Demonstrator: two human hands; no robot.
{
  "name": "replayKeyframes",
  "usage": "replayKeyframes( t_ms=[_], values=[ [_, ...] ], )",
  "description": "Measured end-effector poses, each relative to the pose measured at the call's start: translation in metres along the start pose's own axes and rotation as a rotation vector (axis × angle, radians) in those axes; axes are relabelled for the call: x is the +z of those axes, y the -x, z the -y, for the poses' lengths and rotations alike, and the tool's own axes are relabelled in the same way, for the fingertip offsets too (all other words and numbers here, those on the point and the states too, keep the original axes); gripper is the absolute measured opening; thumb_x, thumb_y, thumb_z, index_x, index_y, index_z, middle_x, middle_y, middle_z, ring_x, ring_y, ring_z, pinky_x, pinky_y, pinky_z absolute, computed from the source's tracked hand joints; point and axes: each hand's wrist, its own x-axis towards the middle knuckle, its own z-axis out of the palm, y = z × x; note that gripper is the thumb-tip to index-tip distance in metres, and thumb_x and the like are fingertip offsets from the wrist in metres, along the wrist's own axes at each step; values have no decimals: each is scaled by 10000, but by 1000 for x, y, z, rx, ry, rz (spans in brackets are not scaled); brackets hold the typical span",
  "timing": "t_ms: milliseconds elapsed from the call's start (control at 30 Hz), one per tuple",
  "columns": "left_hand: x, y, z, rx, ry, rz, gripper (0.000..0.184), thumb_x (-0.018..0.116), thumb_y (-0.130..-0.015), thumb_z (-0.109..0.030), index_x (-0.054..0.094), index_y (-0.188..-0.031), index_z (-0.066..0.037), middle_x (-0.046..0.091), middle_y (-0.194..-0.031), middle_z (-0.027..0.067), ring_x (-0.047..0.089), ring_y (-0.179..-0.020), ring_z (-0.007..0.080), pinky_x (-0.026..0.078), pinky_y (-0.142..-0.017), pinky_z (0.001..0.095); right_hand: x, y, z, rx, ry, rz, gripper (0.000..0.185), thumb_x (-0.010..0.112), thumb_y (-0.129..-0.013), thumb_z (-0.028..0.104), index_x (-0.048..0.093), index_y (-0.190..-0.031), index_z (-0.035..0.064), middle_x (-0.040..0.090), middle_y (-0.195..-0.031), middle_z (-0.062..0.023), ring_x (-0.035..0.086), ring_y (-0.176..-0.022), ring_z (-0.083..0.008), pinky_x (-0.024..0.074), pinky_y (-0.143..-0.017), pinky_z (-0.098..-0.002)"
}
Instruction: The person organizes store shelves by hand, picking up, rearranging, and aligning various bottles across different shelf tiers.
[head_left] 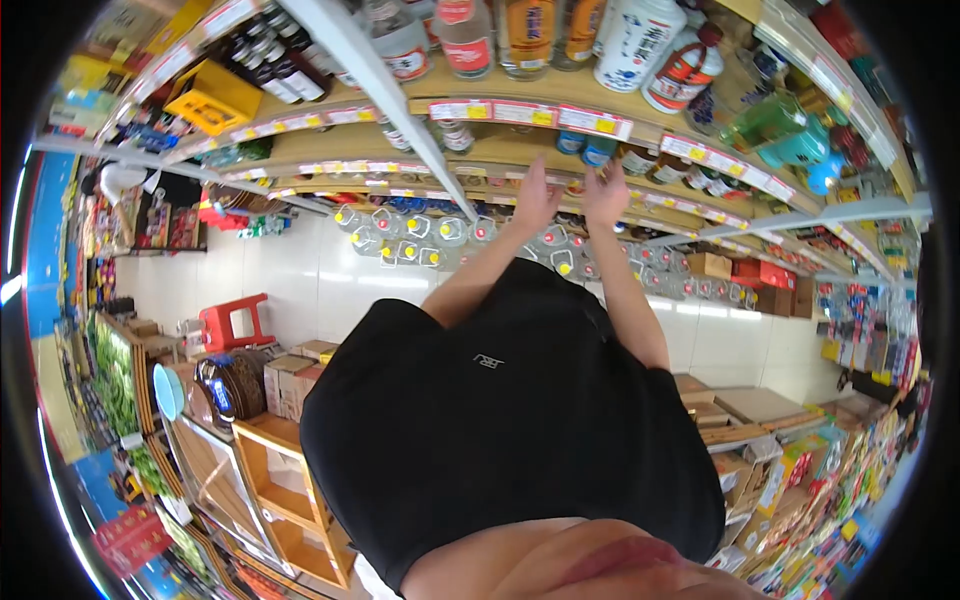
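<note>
My left hand (537,197) reaches toward a middle shelf (480,150), fingers stretched out and nothing visible in them. Beside it, my right hand (605,197) has its fingers apart, with the tips just at a blue-labelled bottle (599,150). Whether they touch it I cannot tell. A second blue bottle (571,142) stands to its left on the same shelf. Brown bottles (637,160) are to the right of the hand, and a bottle with a red-and-white label (456,136) stands farther left. The shelf above partly hides all of these.
Large bottles, among them a white one (640,45), line the upper shelf. A grey upright post (385,90) crosses the shelving at left. Several clear jugs (452,232) stand on the floor below. Behind are a red stool (237,322), a wooden rack (290,490) and cardboard boxes (755,403).
</note>
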Motion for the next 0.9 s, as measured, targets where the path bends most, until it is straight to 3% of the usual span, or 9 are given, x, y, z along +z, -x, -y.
replayKeyframes(
  t_ms=[133,200,300,400,433,467,500,533,900],
  values=[
    [-72,98,25,-310,-24,100,618,671,-891,-98,418,-1442,18,609,-1286,287,613,-1126,458,510,-974,497,-59,68,-14,27,-191,231,369,741,-932,108,649,-1268,-12,756,-1049,-131,710,-920,-128,580,-775,-296],
    [-100,165,62,-610,-60,114,472,628,-918,-136,508,-1354,-1,643,-1226,287,656,-1047,451,538,-916,505,-72,119,-63,70,-287,143,319,752,-925,177,703,-1166,-26,751,-873,-105,682,-800,-135,539,-762,-281],
    [-162,281,112,-957,-368,303,437,582,-943,-249,562,-1295,8,683,-1118,298,669,-1037,454,548,-892,513,-123,203,-203,296,204,472,583,773,-851,383,677,-1234,-47,733,-1102,-230,703,-1061,-368,549,-917,-422],
    [-232,396,186,-1292,-394,859,431,579,-938,-373,754,-899,19,740,-868,236,737,-912,362,578,-802,471,-169,308,-318,264,424,406,455,740,-847,417,709,-796,-34,717,-717,-176,690,-675,-336,523,-686,-471],
    [-256,410,175,-696,-617,1304,407,560,-940,-314,756,-773,1,708,-704,202,739,-769,327,582,-721,466,-199,321,-283,471,248,478,458,732,-856,383,647,-664,-24,653,-605,-135,643,-577,-269,508,-613,-435],
    [-271,408,144,-1160,-539,1074,342,552,-932,-249,769,-833,-4,735,-807,220,744,-821,315,583,-753,462,-208,357,-314,583,185,402,433,725,-862,350,603,-626,8,604,-572,-94,593,-525,-211,484,-558,-391],
    [-282,451,171,-483,-751,1347,266,558,-905,-163,771,-878,-6,741,-872,229,733,-896,377,568,-782,500,-212,395,-364,611,216,371,431,724,-862,340,591,-605,20,589,-558,-87,581,-513,-208,478,-550,-386],
    [-303,441,142,-270,-769,1431,285,543,-908,-160,769,-926,13,742,-948,236,721,-948,401,572,-825,486,-210,433,-399,648,244,344,432,723,-862,330,578,-584,33,574,-544,-81,568,-500,-204,472,-541,-382],
    [-335,397,87,-796,-484,879,389,543,-933,-339,752,-1049,-32,711,-1160,230,657,-1118,418,521,-982,491,-213,542,-260,1010,154,810,287,684,-899,265,616,-788,10,647,-711,-126,614,-596,-214,484,-531,-376]
  ],
)
